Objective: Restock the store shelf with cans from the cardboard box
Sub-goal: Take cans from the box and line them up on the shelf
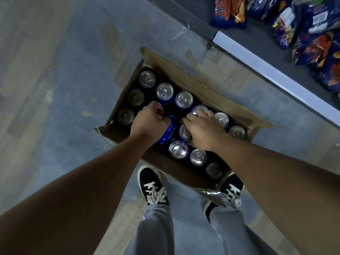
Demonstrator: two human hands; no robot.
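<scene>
Grey floor (55, 89) holds cardboard box (202, 89) of upright blue silver-topped cans (184, 99).

We are standing in a shop aisle. A low, pale-edged shelf (257, 64) holds bright snack bags (312, 43), and an open cardboard box (202, 85) packed with blue cans (164, 91) sits on the worn floor (55, 70) beside it.

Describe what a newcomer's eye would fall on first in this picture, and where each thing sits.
The open cardboard box of silver-topped cans on the floor at centre draws the eye first. Over it, the left hand grips a blue can raised above the rest, while the right hand lies on neighbouring cans. Bright snack bags crowd the shelf at top right.
</scene>
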